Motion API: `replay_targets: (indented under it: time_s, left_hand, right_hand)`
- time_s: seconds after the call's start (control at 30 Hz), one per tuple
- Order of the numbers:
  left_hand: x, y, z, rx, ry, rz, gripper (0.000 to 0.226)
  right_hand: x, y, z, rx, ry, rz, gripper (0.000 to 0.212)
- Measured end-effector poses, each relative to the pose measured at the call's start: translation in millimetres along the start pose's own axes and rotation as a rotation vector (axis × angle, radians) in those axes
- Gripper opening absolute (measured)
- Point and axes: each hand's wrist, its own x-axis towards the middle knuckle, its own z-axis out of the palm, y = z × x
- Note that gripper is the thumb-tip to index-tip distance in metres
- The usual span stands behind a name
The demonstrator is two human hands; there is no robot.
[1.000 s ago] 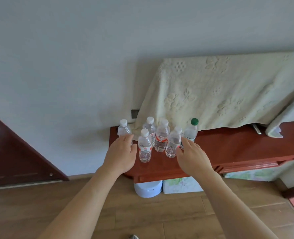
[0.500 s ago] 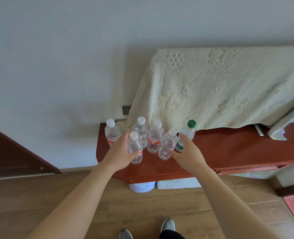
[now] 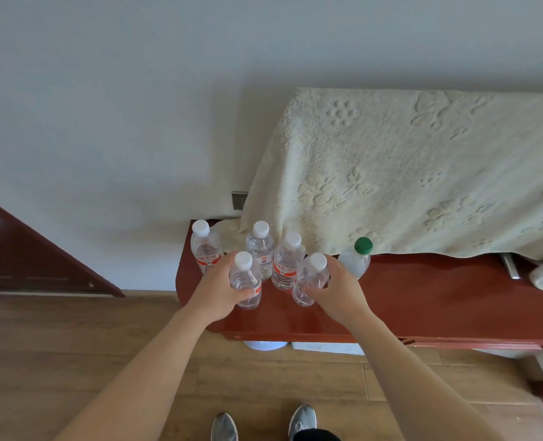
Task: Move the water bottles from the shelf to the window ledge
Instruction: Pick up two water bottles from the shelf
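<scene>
Several clear water bottles with white caps stand at the left end of a red-brown wooden shelf [image 3: 423,297]. My left hand [image 3: 216,291] is wrapped around the front left bottle [image 3: 244,281]. My right hand [image 3: 340,291] grips the front right bottle [image 3: 310,281]. Behind them stand three more white-capped bottles: far left [image 3: 205,249], middle [image 3: 260,246] and right of it [image 3: 287,262]. A green-capped bottle [image 3: 357,259] stands just behind my right hand. No window ledge is in view.
A cream embossed towel [image 3: 407,173] drapes over something on the shelf and hangs behind the bottles. A dark red door [image 3: 25,259] is at the left. White containers [image 3: 295,345] sit under the shelf. My shoes [image 3: 264,421] are on the wooden floor.
Both hands went from reaching beside the bottles to closing around the two front bottles. The camera moved closer and tilted down, so my shoes came into view.
</scene>
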Motion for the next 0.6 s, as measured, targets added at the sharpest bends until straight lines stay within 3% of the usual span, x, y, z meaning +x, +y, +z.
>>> replay_targets:
  time_s: [0.6]
  left_hand:
    - [-6, 6, -19, 0.015, 0.004, 0.060, 0.064]
  right_hand:
    - [-5, 1, -4, -0.014, 0.036, 0.012, 0.040]
